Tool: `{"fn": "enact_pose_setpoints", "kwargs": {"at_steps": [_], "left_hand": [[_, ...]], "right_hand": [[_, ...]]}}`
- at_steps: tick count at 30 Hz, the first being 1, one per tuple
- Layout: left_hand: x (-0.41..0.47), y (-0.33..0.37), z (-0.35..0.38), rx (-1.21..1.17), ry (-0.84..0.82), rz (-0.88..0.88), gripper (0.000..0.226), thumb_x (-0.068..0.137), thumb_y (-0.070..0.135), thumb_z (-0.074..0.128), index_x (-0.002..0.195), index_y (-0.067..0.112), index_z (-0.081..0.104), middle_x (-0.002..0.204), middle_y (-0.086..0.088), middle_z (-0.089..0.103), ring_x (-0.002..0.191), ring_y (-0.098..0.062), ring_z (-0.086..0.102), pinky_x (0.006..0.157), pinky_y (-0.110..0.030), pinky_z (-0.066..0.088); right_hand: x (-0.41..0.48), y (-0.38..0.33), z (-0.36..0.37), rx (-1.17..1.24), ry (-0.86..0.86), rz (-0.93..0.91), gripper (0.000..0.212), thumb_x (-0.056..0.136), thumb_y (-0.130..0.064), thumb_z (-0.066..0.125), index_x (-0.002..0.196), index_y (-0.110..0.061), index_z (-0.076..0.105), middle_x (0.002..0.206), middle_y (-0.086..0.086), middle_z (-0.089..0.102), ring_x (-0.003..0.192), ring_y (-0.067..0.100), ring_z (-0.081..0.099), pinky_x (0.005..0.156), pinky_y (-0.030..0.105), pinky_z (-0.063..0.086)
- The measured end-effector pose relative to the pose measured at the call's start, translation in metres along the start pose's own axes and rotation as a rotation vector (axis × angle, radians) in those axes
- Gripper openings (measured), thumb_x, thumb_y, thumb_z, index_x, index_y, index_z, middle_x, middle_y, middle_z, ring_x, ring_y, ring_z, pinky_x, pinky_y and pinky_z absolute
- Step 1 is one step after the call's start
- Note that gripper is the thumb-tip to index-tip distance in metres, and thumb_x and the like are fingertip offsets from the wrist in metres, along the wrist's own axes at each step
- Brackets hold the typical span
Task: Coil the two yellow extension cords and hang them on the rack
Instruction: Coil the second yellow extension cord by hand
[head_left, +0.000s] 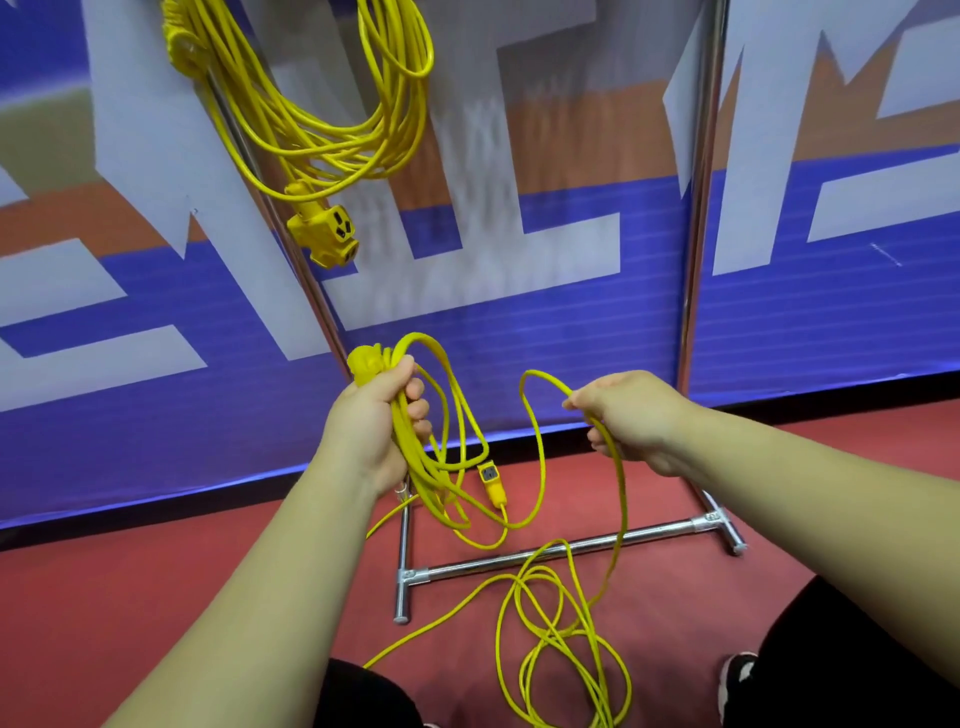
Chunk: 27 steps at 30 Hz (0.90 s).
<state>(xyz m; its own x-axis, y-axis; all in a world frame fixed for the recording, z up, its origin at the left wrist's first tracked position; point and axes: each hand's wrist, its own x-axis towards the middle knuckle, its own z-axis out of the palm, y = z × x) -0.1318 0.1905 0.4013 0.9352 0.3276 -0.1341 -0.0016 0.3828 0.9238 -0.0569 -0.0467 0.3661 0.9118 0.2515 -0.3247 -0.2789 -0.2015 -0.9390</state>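
Red floor (156, 597), blue wall (519, 338). One yellow cord (332, 130) hangs on the rack (701, 208) at 11 o'clock. The left hand (374, 421) grips loops of the second cord (418, 467); the right hand (634, 415) pinches the next bit. Next, I think: loop in the rest, down at 5 o'clock.

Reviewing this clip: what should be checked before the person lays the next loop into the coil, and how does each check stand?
1. First cord hangs on the rack: ok.
2. Left hand grips the coil: ok.
3. Right hand pinches the feeding strand: ok.
4. Loose cord on the floor knot-free: cannot tell; its loops overlap.
5. Loose cord clear of the base bar: cannot tell; strands cross it in view.
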Motion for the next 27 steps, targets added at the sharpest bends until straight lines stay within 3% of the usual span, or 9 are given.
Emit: {"fn": "enact_pose_setpoints", "kwargs": {"at_steps": [6,8,13,23,27], "left_hand": [[-0.012,-0.022,0.022,0.114,-0.076,-0.12,0.022,0.097,0.016,0.059,0.076,0.019,0.054,0.059,0.002,0.044,0.046,-0.01,0.041,0.043,-0.021,0.035],[-0.014,-0.029,0.03,0.144,-0.093,-0.154,0.017,0.095,0.016,0.06,0.079,0.016,0.056,0.059,0.001,0.045,0.045,-0.01,0.04,0.043,-0.021,0.034],[-0.015,-0.036,0.042,0.058,-0.069,-0.255,0.01,0.093,0.017,0.059,0.084,0.015,0.061,0.063,0.002,0.048,0.046,-0.009,0.042,0.042,-0.02,0.036],[-0.003,-0.041,0.046,-0.149,-0.024,-0.288,0.028,0.097,0.039,0.059,0.089,0.013,0.066,0.069,0.001,0.051,0.055,-0.01,0.049,0.045,-0.02,0.041],[-0.003,-0.038,0.049,-0.187,0.003,-0.255,0.023,0.098,0.033,0.058,0.088,0.014,0.063,0.068,0.002,0.054,0.053,-0.009,0.049,0.045,-0.019,0.039]], "right_hand": [[-0.002,-0.011,-0.003,0.028,-0.013,-0.065,0.022,0.094,-0.011,0.053,0.104,-0.005,0.072,0.067,0.004,0.046,0.061,0.02,0.048,0.06,0.029,0.045],[-0.004,-0.013,-0.003,-0.006,-0.028,-0.136,0.023,0.093,-0.007,0.051,0.101,-0.007,0.073,0.069,0.004,0.05,0.066,0.021,0.052,0.06,0.027,0.046],[-0.006,-0.013,-0.001,-0.012,-0.063,-0.242,0.019,0.095,-0.008,0.058,0.099,-0.014,0.075,0.074,0.0,0.062,0.066,0.017,0.057,0.077,0.037,0.053],[-0.024,-0.017,-0.002,-0.172,-0.274,-0.431,0.033,0.099,-0.012,0.058,0.091,-0.04,0.073,0.074,0.007,0.058,0.072,0.018,0.053,0.068,0.029,0.046],[-0.027,-0.014,0.002,-0.28,-0.363,-0.469,0.031,0.098,-0.017,0.06,0.1,-0.043,0.076,0.076,0.011,0.062,0.072,0.017,0.054,0.071,0.029,0.047]]}}
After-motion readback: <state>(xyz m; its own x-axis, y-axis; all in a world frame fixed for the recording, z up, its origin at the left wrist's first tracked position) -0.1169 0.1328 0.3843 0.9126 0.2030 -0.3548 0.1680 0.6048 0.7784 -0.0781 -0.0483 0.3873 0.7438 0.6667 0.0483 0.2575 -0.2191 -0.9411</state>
